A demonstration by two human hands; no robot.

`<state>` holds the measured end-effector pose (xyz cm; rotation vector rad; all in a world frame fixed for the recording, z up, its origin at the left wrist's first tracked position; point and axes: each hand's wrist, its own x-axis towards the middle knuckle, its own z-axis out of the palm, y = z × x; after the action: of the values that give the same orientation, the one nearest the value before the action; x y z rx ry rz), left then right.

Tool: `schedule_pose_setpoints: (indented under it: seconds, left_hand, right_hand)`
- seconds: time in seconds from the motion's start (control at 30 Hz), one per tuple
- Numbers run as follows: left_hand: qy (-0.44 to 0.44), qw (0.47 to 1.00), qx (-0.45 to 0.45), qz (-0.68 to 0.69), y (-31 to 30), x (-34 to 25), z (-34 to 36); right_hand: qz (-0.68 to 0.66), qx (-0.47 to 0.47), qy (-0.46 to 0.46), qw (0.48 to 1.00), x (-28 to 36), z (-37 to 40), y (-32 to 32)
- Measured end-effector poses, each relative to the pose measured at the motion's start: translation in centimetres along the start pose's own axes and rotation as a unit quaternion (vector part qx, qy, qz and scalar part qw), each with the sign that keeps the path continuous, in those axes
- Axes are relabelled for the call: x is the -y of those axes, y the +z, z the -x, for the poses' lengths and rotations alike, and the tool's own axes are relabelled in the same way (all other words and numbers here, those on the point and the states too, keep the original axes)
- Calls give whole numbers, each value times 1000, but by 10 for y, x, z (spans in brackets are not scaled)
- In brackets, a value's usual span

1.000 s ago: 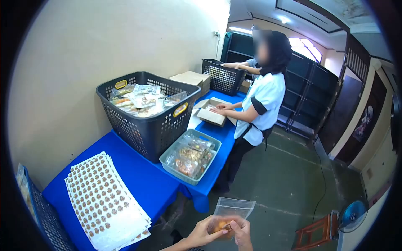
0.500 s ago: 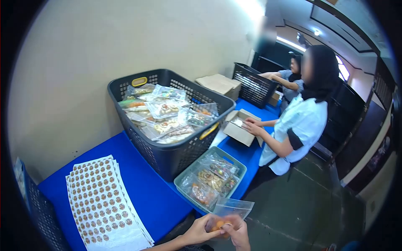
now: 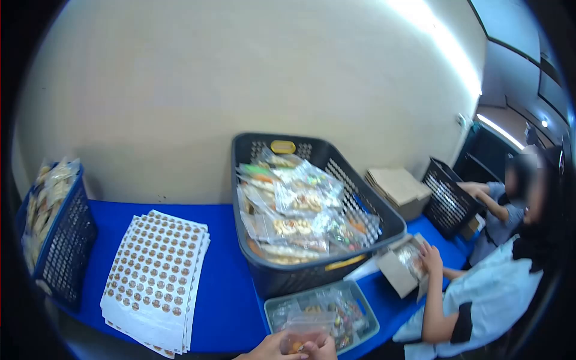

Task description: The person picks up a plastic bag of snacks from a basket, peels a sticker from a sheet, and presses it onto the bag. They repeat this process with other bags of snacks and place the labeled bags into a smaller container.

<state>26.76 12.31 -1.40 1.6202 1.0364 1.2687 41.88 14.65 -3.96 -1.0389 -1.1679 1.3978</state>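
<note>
Low in the view, my left hand (image 3: 271,348) and my right hand (image 3: 324,348) are both closed on a small clear plastic bag (image 3: 311,323). Round orange pieces (image 3: 296,346) show in its lower part, partly covered by my fingers. The bag's flat upper end stands above my hands. Right behind it is a grey-green tray (image 3: 371,312) with several filled clear packets (image 3: 342,312). Sheets of round brown stickers (image 3: 157,258) lie stacked on the blue tablecloth (image 3: 225,285), left of my hands.
A large dark basket (image 3: 312,276) full of snack packets stands behind the tray. At the left is a blue basket (image 3: 69,234) of packets. On the right, a co-worker's hand (image 3: 431,259) reaches into a cardboard box (image 3: 399,273). Flat cardboard (image 3: 396,186) and another basket (image 3: 447,198) stand behind.
My view has turned left, so the baskets, tray and co-workers appear farther right and the left basket shows more fully. Both my hands still grip the bag, now lower in view.
</note>
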Motion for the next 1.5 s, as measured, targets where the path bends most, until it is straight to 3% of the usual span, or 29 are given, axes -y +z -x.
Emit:
schedule_pose_setpoints:
  seconds: [0.03, 0.1, 0.13, 0.17, 0.2, 0.23, 0.27, 0.3, 0.37, 0.47, 0.67, 0.9, 0.97, 1.1, 1.17, 1.23, 1.27, 1.3, 1.37, 1.43, 1.5]
  left_hand:
    - [9, 1000, -20, -13, 6, 6, -1]
    - [-73, 993, -91, -14, 10, 17, -1]
    - [-70, 991, -108, -27, 7, 11, -4]
    - [-121, 986, -105, -48, 3, 0, -4]
    - [-174, 977, -102, -68, 1, -9, -3]
    - [-175, 974, -117, -80, 2, -15, -1]
    - [-143, 971, -174, -77, 3, -21, 2]
    - [-111, 964, -229, -74, 2, -25, 5]
    - [-145, 953, -254, -83, -5, -19, 19]
    - [-183, 910, -320, -190, -13, -29, 41]
    - [-213, 865, -426, -161, -17, -33, 66]
    - [-254, 864, -399, -172, -33, -33, 75]
    - [-189, 900, -373, -126, -40, -24, 77]
    - [-160, 932, -312, -96, -69, -46, 74]
    - [-121, 941, -304, -83, -83, -53, 74]
    - [-95, 939, -322, -77, -96, -52, 78]
    - [-162, 938, -302, -54, -106, -36, 86]
    - [-159, 940, -299, -47, -115, -34, 88]
    - [-94, 945, -296, -98, -130, -31, 91]
    - [-67, 945, -288, -137, -143, -18, 97]
    - [-139, 945, -287, -72, -156, -26, 96]
  right_hand:
    - [-1, 30, -9, 999, 1, -8, -2]
    - [-7, 88, -21, 996, 3, -19, -2]
    - [-13, 114, -25, 993, 6, -22, -1]
    - [-22, 132, -28, 991, 21, -23, 3]
    - [70, 150, 16, 986, 38, -23, 6]
    - [163, 165, 57, 971, 48, -27, 10]
    - [24, 196, 119, 973, 13, -32, 10]
    - [16, 212, 121, 970, 13, -34, 17]
    - [73, 278, 85, 954, 13, -31, 29]
    - [24, 325, 61, 943, 3, -26, 51]
    - [80, 408, 4, 910, 2, -43, 73]
    - [118, 415, -38, 902, 1, -33, 99]
    - [112, 398, -58, 909, 7, -27, 103]
    - [137, 326, -89, 931, 40, -13, 124]
    - [159, 335, -78, 925, 31, -14, 131]
    - [6, 381, 55, 923, 9, -15, 137]
    - [-13, 382, 31, 923, 12, -10, 147]
    - [-7, 378, 29, 925, 14, -3, 162]
    - [45, 244, -179, 952, 16, 6, 187]
    - [110, 292, -195, 930, 18, 1, 188]
    - [169, 332, -204, 905, 20, 2, 189]
